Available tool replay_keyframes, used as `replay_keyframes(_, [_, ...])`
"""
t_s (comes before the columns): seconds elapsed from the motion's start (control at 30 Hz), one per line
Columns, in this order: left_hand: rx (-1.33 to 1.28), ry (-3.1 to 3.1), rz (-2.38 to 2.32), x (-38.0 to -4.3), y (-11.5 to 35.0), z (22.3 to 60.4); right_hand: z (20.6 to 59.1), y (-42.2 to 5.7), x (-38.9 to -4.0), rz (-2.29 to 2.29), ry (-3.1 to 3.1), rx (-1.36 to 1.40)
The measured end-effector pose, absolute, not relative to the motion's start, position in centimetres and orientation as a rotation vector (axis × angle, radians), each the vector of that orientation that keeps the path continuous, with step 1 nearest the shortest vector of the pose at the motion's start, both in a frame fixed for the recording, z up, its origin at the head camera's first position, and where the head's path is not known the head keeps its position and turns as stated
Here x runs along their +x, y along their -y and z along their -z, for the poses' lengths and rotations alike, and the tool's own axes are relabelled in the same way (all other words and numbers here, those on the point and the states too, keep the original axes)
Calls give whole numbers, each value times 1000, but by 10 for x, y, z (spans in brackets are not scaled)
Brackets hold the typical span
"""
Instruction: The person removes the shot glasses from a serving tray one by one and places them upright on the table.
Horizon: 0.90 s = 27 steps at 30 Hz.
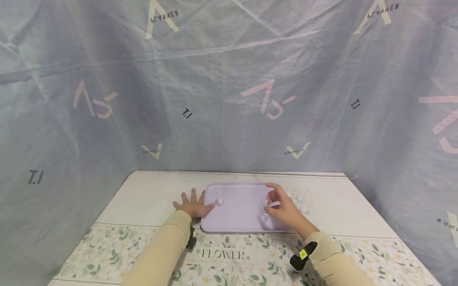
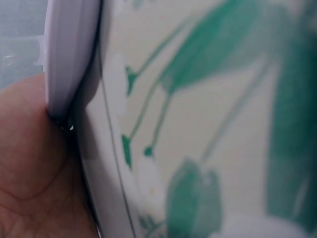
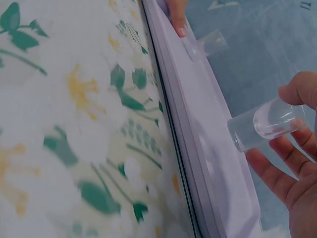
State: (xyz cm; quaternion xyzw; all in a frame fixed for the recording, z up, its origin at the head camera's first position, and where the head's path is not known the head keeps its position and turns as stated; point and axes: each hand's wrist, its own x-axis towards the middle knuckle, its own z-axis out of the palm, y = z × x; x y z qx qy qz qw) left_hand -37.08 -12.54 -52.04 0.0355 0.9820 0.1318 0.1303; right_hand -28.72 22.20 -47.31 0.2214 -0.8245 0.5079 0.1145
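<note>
My right hand (image 1: 286, 210) holds a small clear glass (image 3: 242, 132) between thumb and fingers, over the right part of a lilac tray (image 1: 237, 212). I cannot tell whether the glass touches the tray. A second clear glass (image 1: 220, 201) stands near the tray's left end. Beside that end my left hand (image 1: 193, 208) rests with its fingers spread on the table, and its thumb lies over the tray's rim. The left wrist view shows only part of the palm (image 2: 34, 168) against the tray's edge (image 2: 72, 54).
Several more clear glasses (image 1: 304, 209) stand on the table just right of the tray, behind my right hand. A floral cloth strip (image 1: 229, 264) marked FLOWER runs along the front. Grey-blue fabric (image 1: 222, 119) hangs behind and at both sides.
</note>
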Motion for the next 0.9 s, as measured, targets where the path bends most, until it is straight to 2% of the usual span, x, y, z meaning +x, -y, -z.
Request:
replay_keyframes(0.43, [113,-2846,-409,-375,129,524,478,-260,-283,-1424,2443,569])
replay_keyframes(0.9, [114,-2857,-398,-377,130,527,473,-292,-270,-1335,2417,611])
